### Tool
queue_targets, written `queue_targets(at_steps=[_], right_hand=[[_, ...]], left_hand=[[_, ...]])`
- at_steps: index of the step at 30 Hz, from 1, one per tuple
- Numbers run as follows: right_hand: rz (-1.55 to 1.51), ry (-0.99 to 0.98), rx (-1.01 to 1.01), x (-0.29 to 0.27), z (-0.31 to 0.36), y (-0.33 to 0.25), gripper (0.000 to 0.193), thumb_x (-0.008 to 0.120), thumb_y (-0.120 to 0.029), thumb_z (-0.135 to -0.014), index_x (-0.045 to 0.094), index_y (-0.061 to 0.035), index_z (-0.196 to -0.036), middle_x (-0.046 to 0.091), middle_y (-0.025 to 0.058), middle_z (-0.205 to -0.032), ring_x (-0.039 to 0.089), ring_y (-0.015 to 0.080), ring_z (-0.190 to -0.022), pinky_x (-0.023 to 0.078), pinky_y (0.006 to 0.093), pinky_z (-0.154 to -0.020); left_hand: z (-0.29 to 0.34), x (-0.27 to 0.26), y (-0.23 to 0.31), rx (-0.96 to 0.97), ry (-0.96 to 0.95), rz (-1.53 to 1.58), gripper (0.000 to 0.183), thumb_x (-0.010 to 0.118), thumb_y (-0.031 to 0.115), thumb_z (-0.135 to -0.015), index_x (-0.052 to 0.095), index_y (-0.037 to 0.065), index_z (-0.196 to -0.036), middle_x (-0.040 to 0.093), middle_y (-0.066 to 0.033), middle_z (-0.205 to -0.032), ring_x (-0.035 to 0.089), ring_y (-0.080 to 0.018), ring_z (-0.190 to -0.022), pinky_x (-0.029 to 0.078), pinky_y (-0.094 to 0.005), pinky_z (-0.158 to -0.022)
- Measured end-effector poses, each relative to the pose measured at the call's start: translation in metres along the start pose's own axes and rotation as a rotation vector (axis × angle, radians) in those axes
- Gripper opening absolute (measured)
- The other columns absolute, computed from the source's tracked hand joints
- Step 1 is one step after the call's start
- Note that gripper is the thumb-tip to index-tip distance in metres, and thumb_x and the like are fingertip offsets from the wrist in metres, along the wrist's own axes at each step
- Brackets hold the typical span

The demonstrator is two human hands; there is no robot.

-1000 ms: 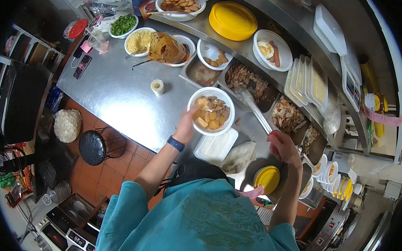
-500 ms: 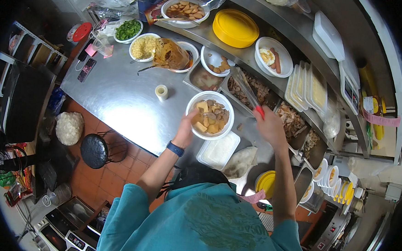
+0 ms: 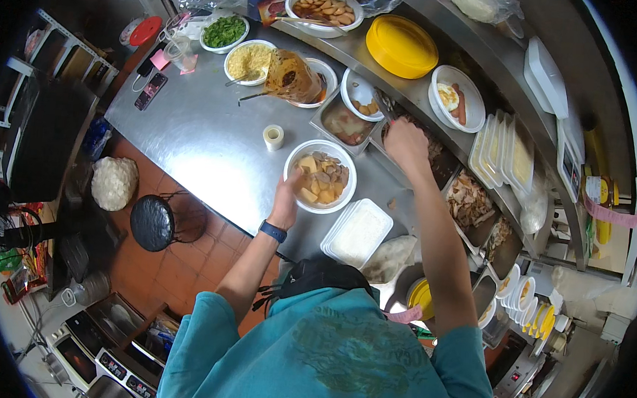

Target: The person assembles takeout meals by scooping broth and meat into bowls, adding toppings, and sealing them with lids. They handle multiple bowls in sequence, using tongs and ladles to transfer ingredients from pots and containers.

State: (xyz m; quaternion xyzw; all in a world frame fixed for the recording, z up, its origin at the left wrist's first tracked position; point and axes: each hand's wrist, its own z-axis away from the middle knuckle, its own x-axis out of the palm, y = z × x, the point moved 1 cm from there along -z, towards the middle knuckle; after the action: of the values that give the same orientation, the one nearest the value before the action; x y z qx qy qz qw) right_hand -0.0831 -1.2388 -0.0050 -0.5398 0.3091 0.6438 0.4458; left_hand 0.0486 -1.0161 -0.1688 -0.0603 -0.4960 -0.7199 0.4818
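Observation:
My left hand point(image 3: 286, 203) is closed on the left rim of a round white plastic bowl point(image 3: 327, 208). Inside it are yellowish chunks point(image 3: 308, 195) and greyish-brown meat slices point(image 3: 332, 172) in broth. My right hand point(image 3: 406, 146) grips metal tongs point(image 3: 385, 107), red at the handle, and reaches over the metal pans beyond the bowl. The tong tips are near a small white bowl point(image 3: 349, 88) with a few brown pieces and a pan of chopped meat point(image 3: 435, 145). My hand hides much of that pan and most of the tongs.
Stacked white containers point(image 3: 360, 234) stand below the bowl, a tape roll point(image 3: 273, 137) to its upper left. Farther back are bowls of chopped greens point(image 3: 224, 31) and yellow mince point(image 3: 252, 65), and a sauce-stained bag point(image 3: 294, 78). A shelf above holds a yellow lid point(image 3: 402, 46).
My right hand has moved the tongs forward and left, over the pans. My left hand still holds the bowl, now slightly farther left and nearer. The whole view has shifted a little.

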Motion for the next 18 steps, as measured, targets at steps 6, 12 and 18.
queue_targets(at_steps=[6, 12, 18], right_hand=[[-0.184, -0.042, -0.11, -0.007, 0.13, 0.024, 0.024, 0.052, -0.021, -0.097, 0.053, -0.0009, -0.11, 0.068, 0.0259, -0.082, 0.067, 0.0444, -0.077, 0.053, 0.0531, -0.07], [-0.202, -0.122, -0.208, -0.007, 0.159, 0.012, 0.028, 0.051, -0.015, -0.096, 0.054, 0.0026, -0.118, 0.068, 0.0256, -0.08, 0.068, 0.0423, -0.076, 0.053, 0.0506, -0.069], [0.107, -0.081, -0.265, 0.023, 0.076, -0.025, 0.036, 0.055, -0.003, -0.086, 0.054, 0.0128, -0.118, 0.07, 0.0257, -0.085, 0.071, 0.0375, -0.081, 0.057, 0.0434, -0.073]], left_hand=[[-0.025, -0.014, -0.019, 0.031, 0.061, 0.028, 0.053, 0.056, 0.039, -0.099, 0.046, 0.006, -0.138, 0.059, -0.0087, -0.13, 0.056, -0.0221, -0.121, 0.043, -0.0366, -0.106], [-0.04, -0.023, -0.029, -0.055, 0.022, 0.076, 0.051, 0.053, 0.039, -0.101, 0.048, 0.005, -0.138, 0.058, -0.0085, -0.132, 0.055, -0.021, -0.122, 0.042, -0.0352, -0.106], [-0.027, -0.013, -0.025, -0.061, 0.021, 0.123, 0.048, 0.056, 0.031, -0.1, 0.049, 0.003, -0.138, 0.056, -0.0078, -0.134, 0.052, -0.0195, -0.123, 0.037, -0.0329, -0.108]])
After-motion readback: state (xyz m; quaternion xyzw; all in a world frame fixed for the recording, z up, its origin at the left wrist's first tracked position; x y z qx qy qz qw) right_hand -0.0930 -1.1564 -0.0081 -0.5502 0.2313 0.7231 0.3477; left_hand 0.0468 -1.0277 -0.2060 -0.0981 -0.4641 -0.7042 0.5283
